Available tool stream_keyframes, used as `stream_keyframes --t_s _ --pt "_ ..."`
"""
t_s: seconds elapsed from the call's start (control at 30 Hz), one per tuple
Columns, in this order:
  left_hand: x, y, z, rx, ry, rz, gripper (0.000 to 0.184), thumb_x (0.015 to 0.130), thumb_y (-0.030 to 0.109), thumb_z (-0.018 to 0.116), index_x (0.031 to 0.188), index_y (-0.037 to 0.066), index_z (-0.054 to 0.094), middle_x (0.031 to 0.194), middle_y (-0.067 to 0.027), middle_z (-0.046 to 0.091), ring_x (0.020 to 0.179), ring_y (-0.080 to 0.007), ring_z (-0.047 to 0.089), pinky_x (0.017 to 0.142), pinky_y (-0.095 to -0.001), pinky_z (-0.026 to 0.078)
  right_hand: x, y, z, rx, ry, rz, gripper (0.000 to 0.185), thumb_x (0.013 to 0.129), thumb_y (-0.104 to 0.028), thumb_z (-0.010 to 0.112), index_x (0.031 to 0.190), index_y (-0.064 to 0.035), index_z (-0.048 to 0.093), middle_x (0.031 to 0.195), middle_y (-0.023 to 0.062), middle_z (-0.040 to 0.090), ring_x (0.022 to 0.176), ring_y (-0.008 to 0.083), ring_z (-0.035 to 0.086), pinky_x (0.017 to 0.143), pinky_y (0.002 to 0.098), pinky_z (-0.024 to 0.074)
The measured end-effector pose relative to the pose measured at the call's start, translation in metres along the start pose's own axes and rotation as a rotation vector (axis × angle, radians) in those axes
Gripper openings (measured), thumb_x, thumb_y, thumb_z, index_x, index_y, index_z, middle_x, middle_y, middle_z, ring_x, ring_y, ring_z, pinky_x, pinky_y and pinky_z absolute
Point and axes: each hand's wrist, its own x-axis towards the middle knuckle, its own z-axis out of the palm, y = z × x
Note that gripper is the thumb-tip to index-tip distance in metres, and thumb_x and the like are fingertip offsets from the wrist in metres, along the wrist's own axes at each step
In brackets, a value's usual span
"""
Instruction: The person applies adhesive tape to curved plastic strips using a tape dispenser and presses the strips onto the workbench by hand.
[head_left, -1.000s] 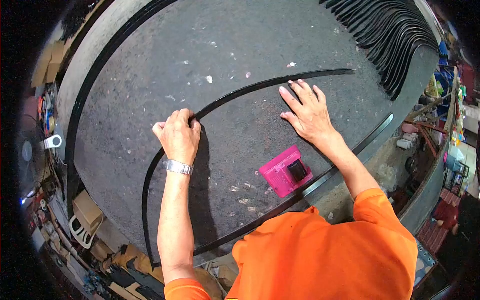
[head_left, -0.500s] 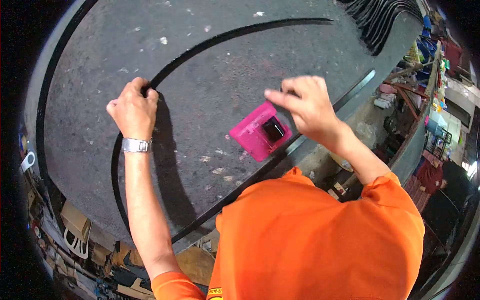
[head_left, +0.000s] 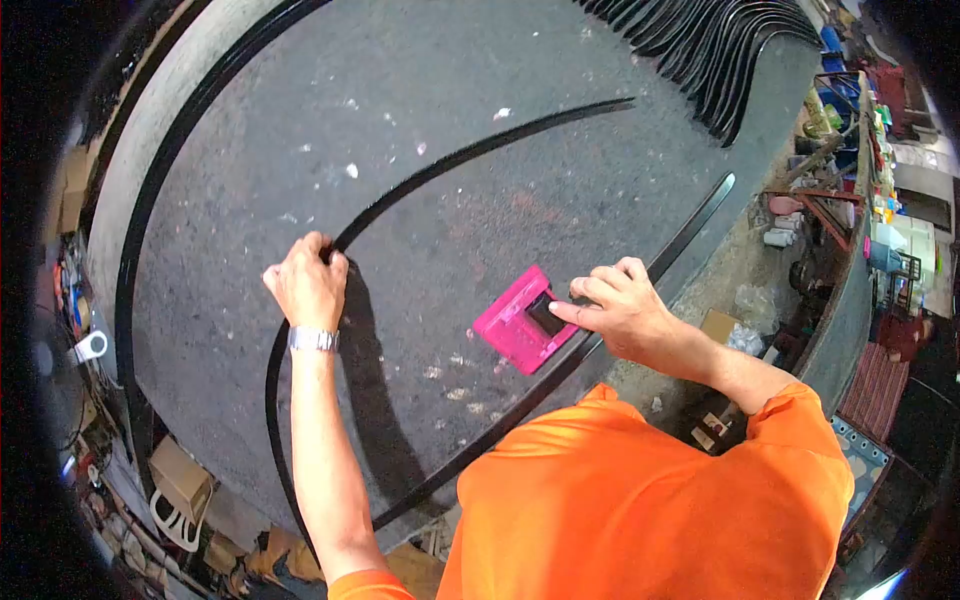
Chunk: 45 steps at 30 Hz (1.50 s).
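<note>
My left hand [head_left: 308, 282], with a metal-band watch at the wrist, is closed on a long, narrow black strap [head_left: 440, 167]. From my grip the strap curves up and right over the dark table, ending in a thin tip. Its other side bends down along my left forearm. My right hand [head_left: 622, 308] is at a pink tray [head_left: 510, 322] with a dark rectangular well [head_left: 546, 314]. One fingertip meets the well's edge; the other fingers are half curled and apart. No held object shows in this hand.
Several black straps [head_left: 725, 60] lie side by side at the table's [head_left: 420, 110] upper right. Another strap [head_left: 705, 212] with a rounded end runs along the near edge. A dark band [head_left: 150, 215] follows the left rim. Cardboard boxes [head_left: 180, 478] and clutter surround the table.
My right hand has come down from above the pink tray to its dark well. My left hand keeps its grip on the strap. The whole view has shifted.
</note>
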Motion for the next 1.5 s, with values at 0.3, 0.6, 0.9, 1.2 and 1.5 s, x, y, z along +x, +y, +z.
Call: stream_keyframes --t_s 0.3,0.6,0.9,1.2,1.5 --pt "0.001 0.002 -0.008 -0.047 -0.016 -0.014 0.015 0.08 0.017 0.07 0.092 0.009 0.069 0.094 -0.0079 0.072 0.088 -0.0272 0.067 0.088 -0.041 0.039 0.105 0.088 0.043 -0.035 0.409 0.286 0.059 0.084 -0.014 0.067 0.14 -0.0101 0.047 0.137 0.0144 0.052 0.13 0.0323 0.047 0.105 0.0506 0.0337" --pt "-0.022 0.0 -0.001 0.056 0.085 0.039 0.015 0.079 0.014 0.072 0.091 0.009 0.065 0.09 -0.0053 0.067 0.084 -0.0253 0.063 0.086 -0.039 0.038 0.134 0.095 0.051 -0.029 0.498 0.33 0.072 0.084 -0.025 0.072 0.146 -0.0085 0.041 0.133 0.0116 0.051 0.128 0.0301 0.047 0.104 0.0511 0.0311" --pt "-0.021 0.005 0.002 0.071 0.113 0.035 0.014 0.078 0.011 0.074 0.088 0.009 0.064 0.087 -0.0032 0.066 0.081 -0.0218 0.063 0.087 -0.0398 0.038 0.136 0.107 0.048 -0.193 0.496 0.369 0.079 0.079 -0.04 0.076 0.146 -0.0116 0.044 0.12 0.0064 0.052 0.112 0.0264 0.049 0.091 0.0471 0.0336" --pt "-0.02 0.004 0.001 0.061 0.101 0.02 0.013 0.078 0.01 0.073 0.088 0.009 0.064 0.086 -0.003 0.066 0.082 -0.0215 0.063 0.087 -0.0389 0.037 0.146 0.106 0.049 -0.22 0.454 0.298 0.075 0.078 -0.041 0.076 0.143 -0.0157 0.049 0.119 0.0055 0.052 0.107 0.0242 0.049 0.089 0.046 0.0337" --pt "-0.019 0.003 0.001 0.037 0.091 0.022 0.011 0.079 0.01 0.071 0.087 0.01 0.065 0.085 -0.0034 0.066 0.082 -0.0219 0.064 0.087 -0.0387 0.038 0.152 0.086 0.052 -0.134 0.43 0.211 0.08 0.075 -0.042 0.077 0.144 -0.0152 0.048 0.117 0.0053 0.051 0.108 0.0234 0.049 0.091 0.045 0.0325"
